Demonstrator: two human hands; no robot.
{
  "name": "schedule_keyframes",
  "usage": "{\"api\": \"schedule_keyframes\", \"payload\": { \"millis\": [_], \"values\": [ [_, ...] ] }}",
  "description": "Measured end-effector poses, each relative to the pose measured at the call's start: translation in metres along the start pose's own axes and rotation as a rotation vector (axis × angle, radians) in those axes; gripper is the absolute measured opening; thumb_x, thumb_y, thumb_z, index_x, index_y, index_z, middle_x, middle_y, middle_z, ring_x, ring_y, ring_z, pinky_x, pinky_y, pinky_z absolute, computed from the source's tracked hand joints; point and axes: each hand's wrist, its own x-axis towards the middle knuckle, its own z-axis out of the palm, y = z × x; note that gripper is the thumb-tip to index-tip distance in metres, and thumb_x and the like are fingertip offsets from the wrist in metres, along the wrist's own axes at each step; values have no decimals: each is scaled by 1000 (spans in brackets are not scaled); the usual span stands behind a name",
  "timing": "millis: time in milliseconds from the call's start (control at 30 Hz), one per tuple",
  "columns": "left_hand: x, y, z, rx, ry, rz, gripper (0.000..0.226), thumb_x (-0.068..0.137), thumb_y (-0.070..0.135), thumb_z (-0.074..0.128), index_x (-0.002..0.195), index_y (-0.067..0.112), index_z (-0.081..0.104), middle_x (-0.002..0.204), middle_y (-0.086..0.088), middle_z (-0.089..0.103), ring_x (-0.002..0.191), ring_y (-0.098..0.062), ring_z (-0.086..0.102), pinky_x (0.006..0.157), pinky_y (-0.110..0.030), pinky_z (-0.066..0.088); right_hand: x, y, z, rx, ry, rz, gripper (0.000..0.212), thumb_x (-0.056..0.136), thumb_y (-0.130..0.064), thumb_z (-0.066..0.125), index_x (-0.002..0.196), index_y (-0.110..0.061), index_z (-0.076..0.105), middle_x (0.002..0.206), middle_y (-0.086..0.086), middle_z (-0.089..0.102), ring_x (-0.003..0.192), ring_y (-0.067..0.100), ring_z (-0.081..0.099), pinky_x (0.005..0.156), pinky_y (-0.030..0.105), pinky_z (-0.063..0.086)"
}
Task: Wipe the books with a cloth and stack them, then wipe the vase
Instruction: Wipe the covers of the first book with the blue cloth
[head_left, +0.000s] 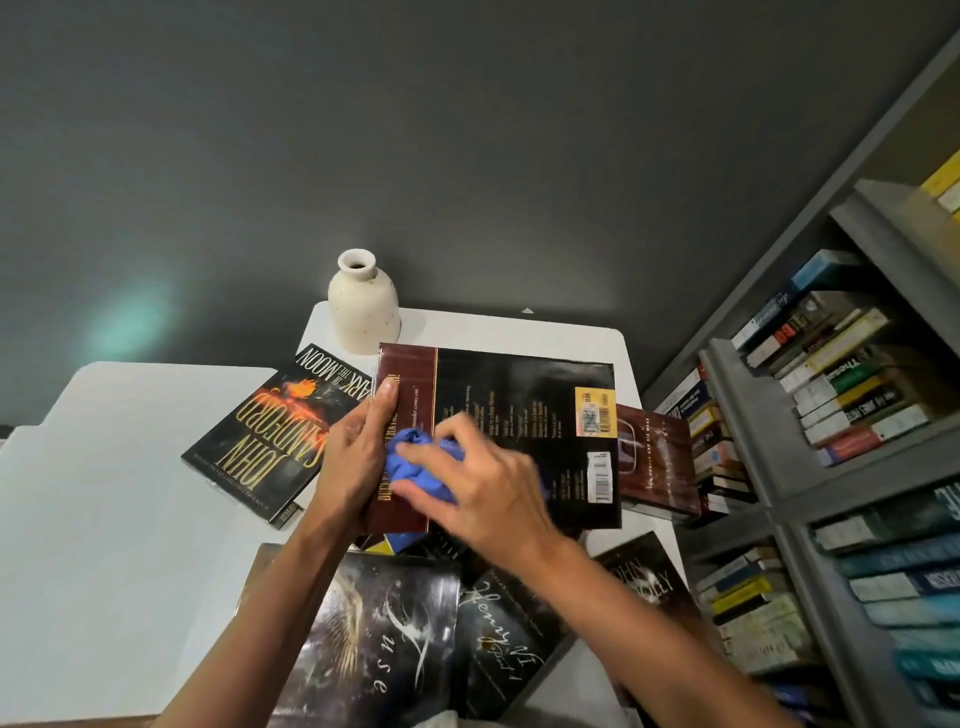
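At frame centre, the left hand (358, 457) grips the book (519, 415) by its maroon spine edge, thumb flat on the cover and fingers wrapped beneath. The right hand (483, 493) is curled over a bunched blue cloth (410, 462), pressing it onto the back cover near the spine. The book is held raised and tilted above other books (374, 634) scattered on the white bench (130, 519); I see no stack.

The jacket is glossy and looks slippery, so the spine grip should be firm enough to resist the wiping pressure. Long strokes from the spine toward the barcode edge would cover it best. Spreading the cloth flatter would give more contact than a ball. The edges and the other face probably need a turn too.

The cloth looks soft and crumpled; the book is flat and rigid. Upper centre, at the bench's far edge just beyond the book, stands the vase (363, 301): cream, speckled and matte, with rounded shoulders, a narrow neck and a flared lip.
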Motion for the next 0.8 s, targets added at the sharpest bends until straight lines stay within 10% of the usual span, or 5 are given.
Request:
{"api": "schedule_keyframes", "payload": {
  "millis": [200,400,567,800],
  "values": [
    [-2,-1,-2,-26,-16,-59,34,96,40,51,87,10,64,70,-9,72,55,-17,68,49,-24,55,31,58,-17,-163,233,471,34,92,-46,51,96,-15,64,94,4,50,55,10,50,41,10,33],
    [0,0,2,6,-14,-40,38,86,50,55,82,17,73,76,-13,71,60,-19,66,55,-27,54,16,11,6,-77,77,213,40,96,-50,40,101,-16,62,91,4,49,55,13,54,37,23,46],
    [-3,-1,3,-3,-42,-67,32,95,41,52,84,13,65,69,-8,72,55,-16,68,48,-23,54,26,61,-11,-154,235,552,36,93,-45,47,94,-12,60,93,5,48,51,10,47,43,4,19],
    [-6,1,12,34,-46,-34,29,98,36,47,87,15,64,64,-4,68,52,-11,65,48,-21,53,49,14,4,-30,117,314,36,96,-45,43,104,-16,62,95,5,48,59,16,56,43,24,43]
  ]
}}
